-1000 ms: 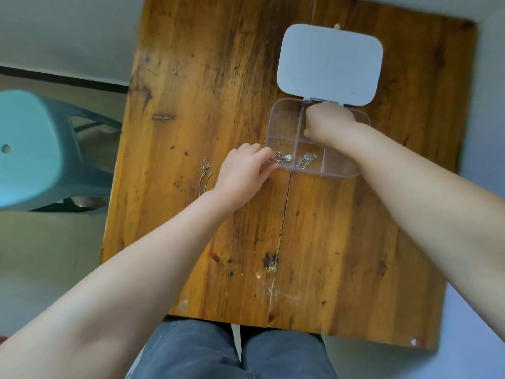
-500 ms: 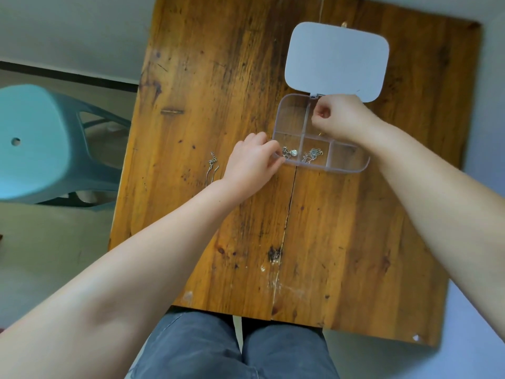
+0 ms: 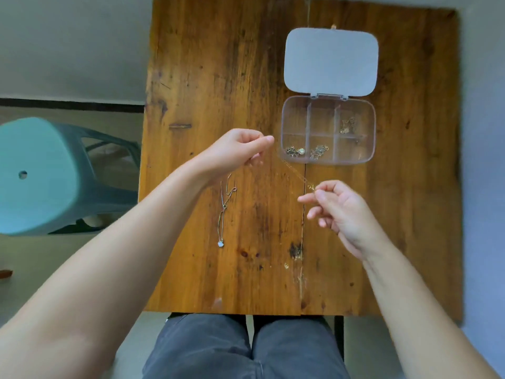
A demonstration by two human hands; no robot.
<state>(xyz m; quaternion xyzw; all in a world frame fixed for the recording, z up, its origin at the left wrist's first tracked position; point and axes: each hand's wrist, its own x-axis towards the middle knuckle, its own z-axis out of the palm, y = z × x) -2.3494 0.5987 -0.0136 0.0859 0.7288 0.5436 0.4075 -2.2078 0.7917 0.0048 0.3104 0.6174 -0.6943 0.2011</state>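
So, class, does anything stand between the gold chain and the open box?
Nothing visible. The gold chain, pinched between left hand and right hand, hangs just short of the box; the silver necklace lies aside, leftward.

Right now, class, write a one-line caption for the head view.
Left hand and right hand hold a thin gold chain between them above the wooden table, beside the open box.

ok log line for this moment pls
left hand: pinches gold chain | right hand: pinches its other end | box: lid open | silver necklace: lying on table
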